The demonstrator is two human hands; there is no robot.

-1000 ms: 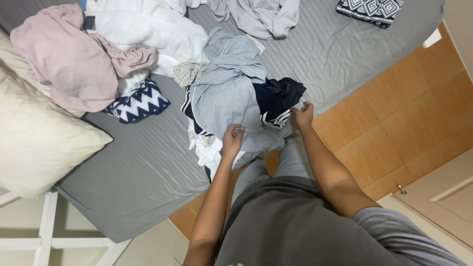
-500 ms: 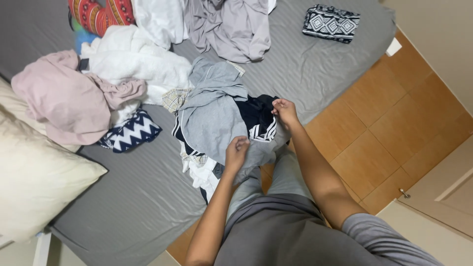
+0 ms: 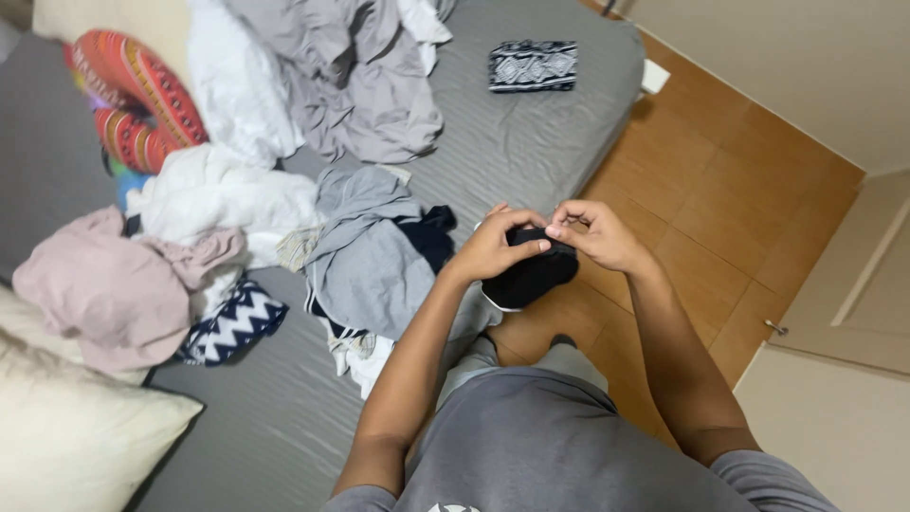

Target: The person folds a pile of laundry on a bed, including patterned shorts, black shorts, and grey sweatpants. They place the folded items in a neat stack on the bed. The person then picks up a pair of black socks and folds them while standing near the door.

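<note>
Both hands are raised over the edge of the bed [image 3: 531,152], holding a small black garment [image 3: 531,275] between them. The left hand [image 3: 498,248] pinches the garment's upper edge from the bed side, and the right hand [image 3: 592,232] pinches the same edge from the floor side; the fingers of both are closed on the cloth. The garment hangs below the grips, bunched, with its held edge running roughly side to side between the two hands, so neither hand is nearer than the other. A thin pale trim shows at its lower left.

Just to the left, on the grey sheet, lies the heap of grey clothes [image 3: 365,256] with a dark piece [image 3: 431,237] beside it. Farther left sit a pink garment [image 3: 114,294] and a navy zigzag cloth [image 3: 232,327]; a folded patterned cloth [image 3: 533,66] lies well apart near the far corner.

Compared with the earlier views, the hands were down on the heap, spread apart; now they are lifted clear of it and drawn together on the black garment.
</note>
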